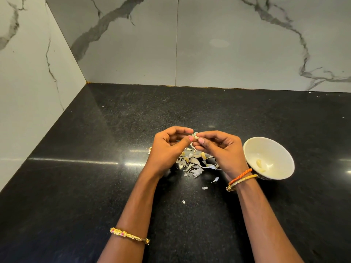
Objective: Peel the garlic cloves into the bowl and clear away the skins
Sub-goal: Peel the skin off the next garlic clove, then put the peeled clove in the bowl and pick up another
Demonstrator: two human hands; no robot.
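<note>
**Clove pinched over papery skins**

Left hand (pixel 169 147) and right hand (pixel 218 147) together pinch a small pale garlic clove (pixel 196 137); thin curled skins (pixel 195 164) litter the speckled black counter (pixel 76 177) beneath; round glossy white bowl (pixel 284 149), at three o'clock, holds peeled cloves (pixel 259 165).

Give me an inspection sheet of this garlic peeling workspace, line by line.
Surface: black speckled countertop, glossy, with light streaks reflected on it.
Job's things: one garlic clove held above the counter between both hands, skin partly on; white bowl to the right, tilted toward the camera, with peeled cloves inside.
Clutter: pile of garlic skins under the hands, with loose flakes scattered nearer the camera.
Grippers: left hand and right hand both pinch the clove with thumb and fingers; bangles on both wrists.
Cables: nothing seen.
Surroundings: marble-patterned wall behind and on the left.
</note>
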